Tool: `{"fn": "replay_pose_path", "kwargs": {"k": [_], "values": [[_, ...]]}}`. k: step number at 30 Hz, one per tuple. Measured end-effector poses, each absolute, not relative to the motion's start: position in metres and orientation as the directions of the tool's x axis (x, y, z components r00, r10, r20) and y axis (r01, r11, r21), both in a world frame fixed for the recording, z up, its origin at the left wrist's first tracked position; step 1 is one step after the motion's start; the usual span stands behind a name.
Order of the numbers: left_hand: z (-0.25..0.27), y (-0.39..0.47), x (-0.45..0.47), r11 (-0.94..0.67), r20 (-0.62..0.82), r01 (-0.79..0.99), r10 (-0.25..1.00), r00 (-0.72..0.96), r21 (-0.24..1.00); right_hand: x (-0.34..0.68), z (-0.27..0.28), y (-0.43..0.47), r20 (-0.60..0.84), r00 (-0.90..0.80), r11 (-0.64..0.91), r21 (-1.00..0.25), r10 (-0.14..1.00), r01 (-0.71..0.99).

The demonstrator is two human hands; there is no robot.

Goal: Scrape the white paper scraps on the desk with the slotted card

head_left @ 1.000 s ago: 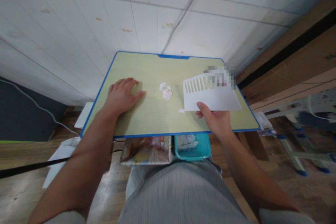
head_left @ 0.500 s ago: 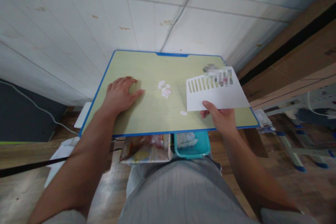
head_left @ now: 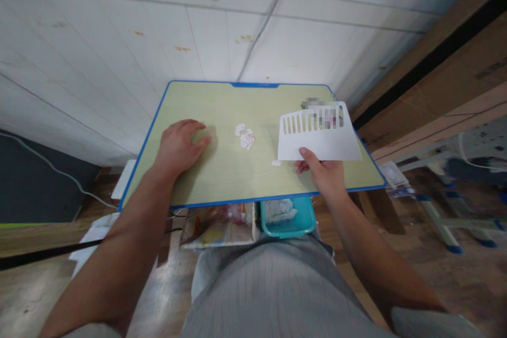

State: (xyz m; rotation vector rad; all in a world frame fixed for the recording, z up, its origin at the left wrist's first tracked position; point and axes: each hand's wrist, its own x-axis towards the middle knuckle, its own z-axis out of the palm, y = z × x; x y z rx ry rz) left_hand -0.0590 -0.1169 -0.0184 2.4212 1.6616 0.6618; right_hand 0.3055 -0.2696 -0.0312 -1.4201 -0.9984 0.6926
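My right hand (head_left: 322,171) grips the lower edge of a stiff white sheet with a row of cut-out slots (head_left: 317,140), thumb on top and fingers beneath. The sheet is held over the right side of the small table (head_left: 222,179); whether it is card or plastic I cannot tell. My left hand (head_left: 180,142) lies on the left part of the tabletop, fingers forward and thumb apart, holding nothing. Torn paper scraps (head_left: 247,140) lie in a small pile between the hands. One single scrap (head_left: 276,163) lies close to the sheet's lower left corner.
Behind the sheet is a blurred, pixelated item (head_left: 312,103). Below the table's front edge hang or stand a turquoise basket (head_left: 289,233) with crumpled paper and a patterned bag or box (head_left: 222,243). A white wall (head_left: 214,37) rises behind; large cartons (head_left: 428,53) stand at the right.
The right hand and the slotted sheet have shifted slightly left, and the sheet's tilt has changed a little. My left hand stays on the table. The whole view has moved slightly.
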Motion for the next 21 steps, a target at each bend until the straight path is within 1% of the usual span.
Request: {"fn": "replay_pose_path", "kwargs": {"k": [2, 3, 5, 6, 7, 9, 13, 16, 21], "values": [[-0.004, -0.134, -0.041, -0.503, 0.345, 0.802, 0.851, 0.395, 0.323, 0.306, -0.032, -0.268, 0.135, 0.460, 0.071, -0.986, 0.878, 0.153], [0.002, -0.145, -0.029, -0.585, 0.344, 0.752, 0.803, 0.486, 0.304, 0.306, -0.032, -0.267, 0.129, 0.458, 0.070, -0.987, 0.879, 0.145], [0.011, -0.170, -0.002, -0.743, 0.294, 0.602, 0.669, 0.682, 0.293, 0.307, -0.032, -0.267, 0.125, 0.451, 0.066, -0.987, 0.884, 0.145], [0.013, -0.182, 0.011, -0.782, 0.265, 0.550, 0.619, 0.739, 0.294, 0.307, -0.032, -0.268, 0.127, 0.447, 0.063, -0.986, 0.885, 0.154], [0.014, -0.191, 0.024, -0.797, 0.236, 0.528, 0.596, 0.768, 0.293, 0.307, -0.032, -0.269, 0.131, 0.445, 0.061, -0.984, 0.886, 0.167], [0.011, -0.205, 0.043, -0.800, 0.173, 0.523, 0.583, 0.794, 0.294, 0.306, -0.031, -0.272, 0.143, 0.444, 0.062, -0.980, 0.884, 0.191], [0.000, -0.212, 0.057, -0.770, 0.108, 0.583, 0.623, 0.775, 0.260, 0.303, -0.029, -0.272, 0.156, 0.444, 0.079, -0.979, 0.882, 0.187], [-0.004, -0.211, 0.055, -0.768, 0.118, 0.592, 0.629, 0.768, 0.245, 0.299, -0.027, -0.265, 0.142, 0.459, 0.073, -0.984, 0.877, 0.166], [-0.007, -0.213, 0.047, -0.775, 0.155, 0.573, 0.621, 0.768, 0.267, 0.293, -0.024, -0.260, 0.147, 0.461, 0.076, -0.982, 0.875, 0.170]]}}
